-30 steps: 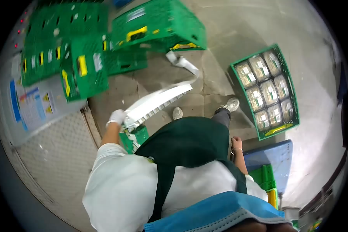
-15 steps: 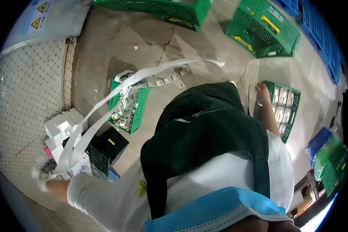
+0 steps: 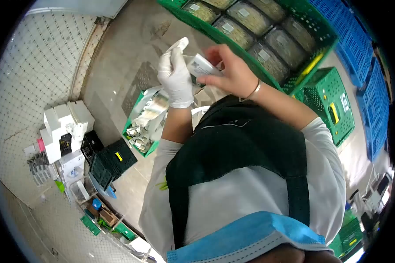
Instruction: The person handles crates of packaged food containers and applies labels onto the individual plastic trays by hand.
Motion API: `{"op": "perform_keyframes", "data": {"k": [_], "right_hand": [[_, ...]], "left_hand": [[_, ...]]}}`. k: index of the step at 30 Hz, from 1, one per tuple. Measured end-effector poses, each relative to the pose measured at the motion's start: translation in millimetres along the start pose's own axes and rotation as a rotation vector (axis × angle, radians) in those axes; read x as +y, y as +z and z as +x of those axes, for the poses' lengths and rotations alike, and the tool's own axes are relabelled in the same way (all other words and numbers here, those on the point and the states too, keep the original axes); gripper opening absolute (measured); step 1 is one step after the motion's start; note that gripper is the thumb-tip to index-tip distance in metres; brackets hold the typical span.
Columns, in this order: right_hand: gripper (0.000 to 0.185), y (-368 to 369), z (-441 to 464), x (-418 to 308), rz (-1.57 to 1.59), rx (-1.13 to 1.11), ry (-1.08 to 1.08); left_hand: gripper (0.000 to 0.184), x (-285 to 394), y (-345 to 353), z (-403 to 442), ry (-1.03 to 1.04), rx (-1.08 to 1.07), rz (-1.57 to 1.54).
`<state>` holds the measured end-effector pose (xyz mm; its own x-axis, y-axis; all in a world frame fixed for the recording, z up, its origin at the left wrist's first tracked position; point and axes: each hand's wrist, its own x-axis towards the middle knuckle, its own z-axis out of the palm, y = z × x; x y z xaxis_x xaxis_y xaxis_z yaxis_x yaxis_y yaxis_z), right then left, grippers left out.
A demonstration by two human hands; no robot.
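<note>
The right hand is bare and has a band on its wrist. Its fingers and thumb are closed on a white label piece with small dark print, held up above the floor. The left hand wears a white glove, just beside the label piece. Its fingers are bent, but I cannot tell if they pinch anything. Under the left hand, a small green crate sits on the floor, full of paper strips. Past the right hand is a big green crate with clear boxes of food in rows. Another green crate is near it, close to blue pallets. White boxes and a black crate are on the left side.
</note>
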<state>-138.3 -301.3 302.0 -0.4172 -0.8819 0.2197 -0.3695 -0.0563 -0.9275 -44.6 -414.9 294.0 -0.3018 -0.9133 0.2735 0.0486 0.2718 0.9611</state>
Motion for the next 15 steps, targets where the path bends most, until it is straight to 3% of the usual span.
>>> {"op": "perform_keyframes", "data": {"k": [1,3,5,6,9,10,12,13,15], "right_hand": [[0.045,-3,16,2,-0.031,-0.043,0.148],[0.032,-4,44,31,0.025,-0.047,0.146],[0.029,-9,57,50,0.089,-0.087,0.106],[0.029,-9,69,56,0.110,-0.115,0.178],[0.033,-1,107,69,-0.011,-0.034,0.043],[0.033,3,119,75,-0.016,-0.022,0.056],[0.029,9,136,81,0.053,0.001,0.305],[0.029,13,152,83,0.037,0.026,0.313],[0.023,23,179,82,0.008,0.021,0.316]], "left_hand": [[0.017,-2,4,8,-0.030,-0.020,-0.019],[0.022,-6,0,35,-0.270,-0.032,-0.146],[0.022,-16,13,44,-0.168,-0.134,-0.115],[0.023,-21,15,49,-0.265,-0.168,-0.041],[0.023,-42,29,81,-0.121,-0.118,0.104],[0.022,-54,31,98,-0.217,-0.166,-0.079],[0.020,-66,26,120,-0.269,-0.302,-0.094],[0.020,-73,24,140,-0.283,-0.380,-0.089],[0.022,-91,14,184,-0.035,-0.639,-0.033]]}}
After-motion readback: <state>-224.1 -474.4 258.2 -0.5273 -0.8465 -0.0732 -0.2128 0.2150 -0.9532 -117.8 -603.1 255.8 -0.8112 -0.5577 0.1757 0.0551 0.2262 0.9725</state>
